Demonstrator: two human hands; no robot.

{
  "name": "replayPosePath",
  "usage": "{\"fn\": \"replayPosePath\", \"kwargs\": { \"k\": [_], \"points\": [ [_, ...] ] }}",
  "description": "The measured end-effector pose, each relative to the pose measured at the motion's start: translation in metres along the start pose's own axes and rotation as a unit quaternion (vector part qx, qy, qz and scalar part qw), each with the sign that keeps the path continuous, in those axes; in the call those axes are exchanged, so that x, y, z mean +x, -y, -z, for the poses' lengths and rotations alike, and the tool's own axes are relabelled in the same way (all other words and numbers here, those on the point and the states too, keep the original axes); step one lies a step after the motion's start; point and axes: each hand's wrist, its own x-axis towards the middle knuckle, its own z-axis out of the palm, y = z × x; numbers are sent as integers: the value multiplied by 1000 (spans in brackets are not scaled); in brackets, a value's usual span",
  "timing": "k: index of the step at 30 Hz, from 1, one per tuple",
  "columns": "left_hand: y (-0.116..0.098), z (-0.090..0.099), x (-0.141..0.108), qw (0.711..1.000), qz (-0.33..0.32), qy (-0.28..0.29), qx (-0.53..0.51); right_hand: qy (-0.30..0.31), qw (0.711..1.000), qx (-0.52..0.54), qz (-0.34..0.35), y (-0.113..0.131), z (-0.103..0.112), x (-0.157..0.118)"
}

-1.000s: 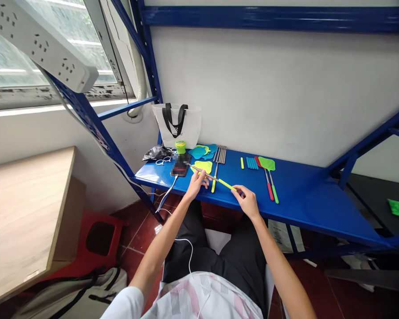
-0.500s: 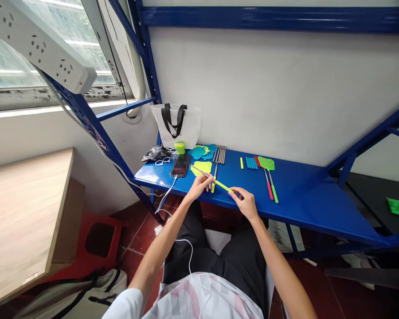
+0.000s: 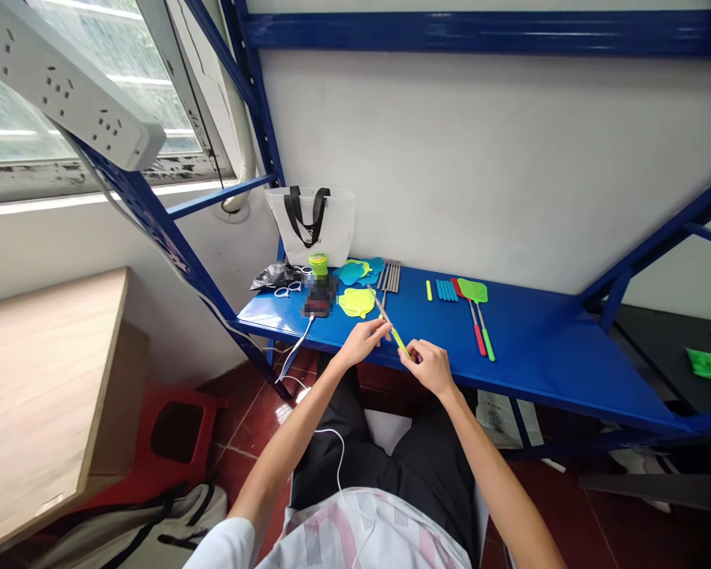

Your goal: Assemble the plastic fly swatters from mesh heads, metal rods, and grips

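Note:
Both my hands work over the front edge of a blue metal shelf (image 3: 545, 356). My left hand (image 3: 363, 342) and my right hand (image 3: 430, 367) hold a thin metal rod with a yellow-green sleeve (image 3: 398, 338), the right pinching the sleeve's lower end. A yellow-green swatter head (image 3: 356, 302) lies just beyond my left hand. Farther back are teal swatter heads (image 3: 352, 273), a row of metal rods (image 3: 393, 276), and teal handles (image 3: 447, 291). A finished green swatter with a red-and-green handle (image 3: 472, 291) lies to the right.
At the shelf's back left stand a white tote bag (image 3: 311, 225), a green-capped spool (image 3: 318, 265), a pixelated phone (image 3: 318, 296) with a white cable, white-handled scissors (image 3: 288, 290), and black plastic (image 3: 276, 275). A wooden desk (image 3: 41, 379) is at the left, with a red stool (image 3: 174, 431) below.
The rod has swung from lying nearly crosswise to pointing more toward the wall. Both hands have drawn closer together along it.

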Motion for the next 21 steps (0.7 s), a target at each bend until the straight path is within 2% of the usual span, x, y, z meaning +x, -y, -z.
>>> {"fn": "replayPosePath", "kwargs": {
  "k": [3,5,8,13,21],
  "points": [
    [3,1,0,990,22,-44,134,-36,999,-32,-14,-3,-1,1],
    [7,1,0,967,38,-88,235,-51,997,-39,-35,-6,-3,2],
    [15,-1,1,937,36,-93,335,-50,996,-44,-60,-7,-6,3],
    [18,-9,0,925,28,-31,378,-25,992,-77,-92,-1,-15,6],
    [14,-16,-3,927,16,-22,374,24,978,-152,-142,12,-15,20]
  ]
}}
